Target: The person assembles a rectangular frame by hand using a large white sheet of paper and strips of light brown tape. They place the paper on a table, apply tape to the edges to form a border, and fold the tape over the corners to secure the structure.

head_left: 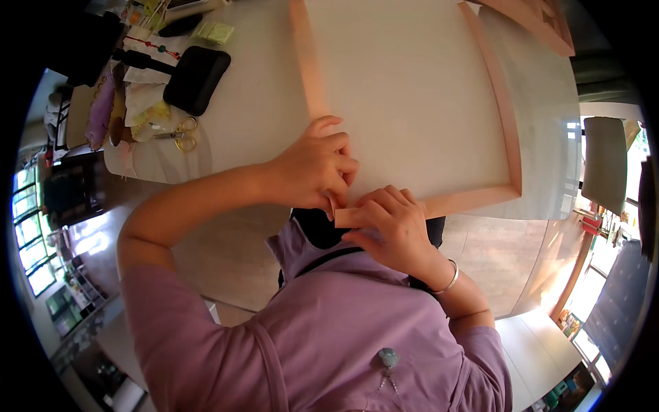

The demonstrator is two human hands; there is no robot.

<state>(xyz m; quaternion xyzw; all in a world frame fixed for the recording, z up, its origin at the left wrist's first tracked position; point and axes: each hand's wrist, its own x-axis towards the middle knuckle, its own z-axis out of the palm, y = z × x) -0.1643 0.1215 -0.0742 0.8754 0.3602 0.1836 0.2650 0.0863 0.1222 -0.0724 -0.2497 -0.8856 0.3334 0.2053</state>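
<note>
Three pale wooden strips form sides of a frame on the white table: a left strip [310,62], a right strip [504,110] and a near strip [473,200]. The right and near strips meet at the near right corner. My left hand [317,165] is closed around the near end of the left strip, its fingers curled over the wood. My right hand [395,223], with a bangle at the wrist, grips the near strip close to its left end. The two strip ends come close together between my hands; whether they touch is hidden by my fingers.
On the white table [405,103], gold-handled scissors [184,134], a black stand [197,80] and packets lie at the far left. More wooden pieces [542,24] rest at the far right. The table's near edge runs just under my hands.
</note>
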